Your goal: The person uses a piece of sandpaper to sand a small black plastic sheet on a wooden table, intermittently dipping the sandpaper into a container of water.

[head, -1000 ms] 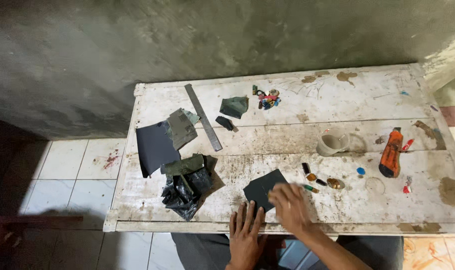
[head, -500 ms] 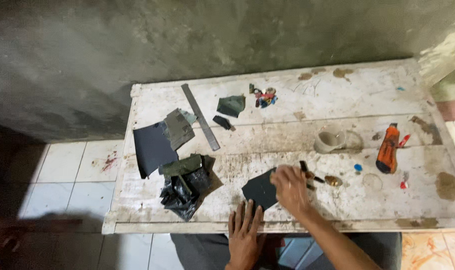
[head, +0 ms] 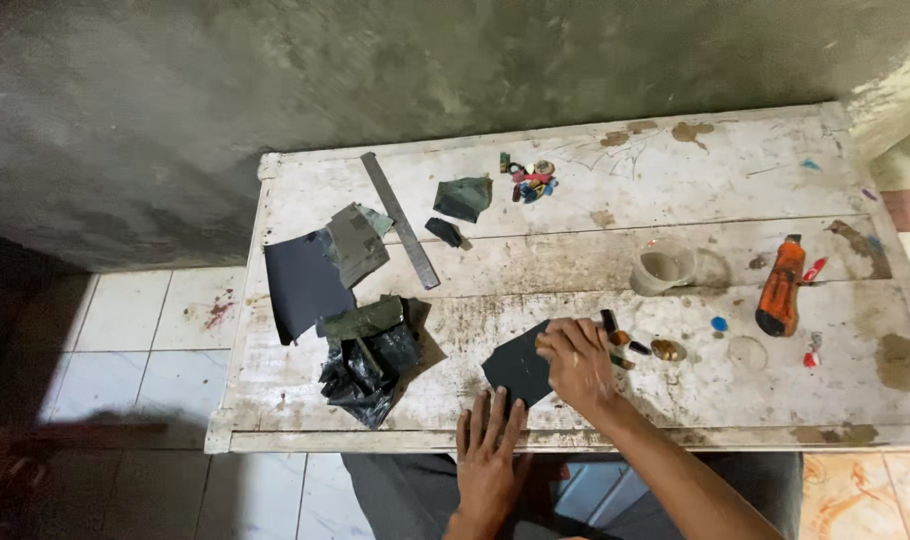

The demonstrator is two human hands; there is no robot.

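Dark sheet (head: 516, 368), square-cut and lying cornerwise, is resting near the front edge of the white wooden table (head: 695, 170), at about 6 o'clock. The right hand (head: 578, 362) is lying on the sheet's right corner, fingers curled and pressed together over it; whether they are pinching anything small I cannot tell. The left hand (head: 488, 455) is lying flat at the front edge, fingers spread, tips just touching the sheet's lower corner.

Bare board is lying open at 3 o'clock and along the far edge at 12 to 1 o'clock. Just right of the right hand, a few small pieces (head: 635, 345), black, orange and brassy, are lying close together. At 2 o'clock a pale round cup (head: 663, 269) is standing; its contents cannot be made out. An orange knife (head: 780, 286) is lying farther right. At 9 o'clock, a crumpled black bag (head: 367, 365), a larger dark sheet (head: 300, 282) overhanging the left edge, and a metal ruler (head: 400, 220) running diagonally.
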